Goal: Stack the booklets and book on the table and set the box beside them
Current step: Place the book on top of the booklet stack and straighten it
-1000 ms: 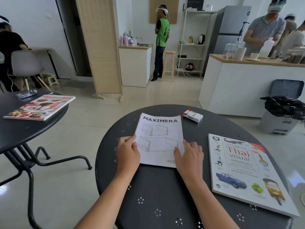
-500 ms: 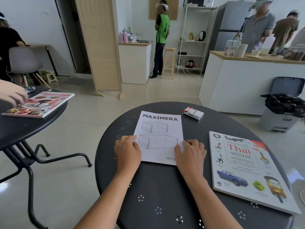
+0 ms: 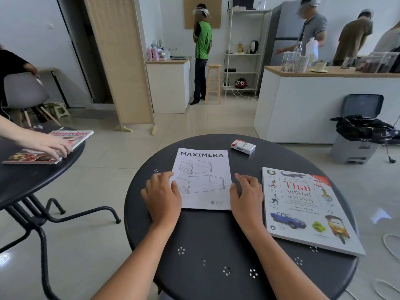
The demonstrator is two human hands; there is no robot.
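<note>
A white booklet titled MAXIMERA lies flat in the middle of the round black table. My left hand rests flat at its left edge, fingertips touching the paper. My right hand rests at its right edge, fingers spread on the table beside it. Neither hand holds anything. The Thai visual dictionary book lies flat to the right of my right hand. A small red and white box sits behind the booklet, toward the table's far edge.
A second black table at the left carries magazines with another person's hand on them. A white counter and a grey bin with a black bag stand at the right. Several people stand farther back.
My hands slid outward from on top of the booklet's lower corners to its side edges. Another person's hand came onto the magazines at the left.
</note>
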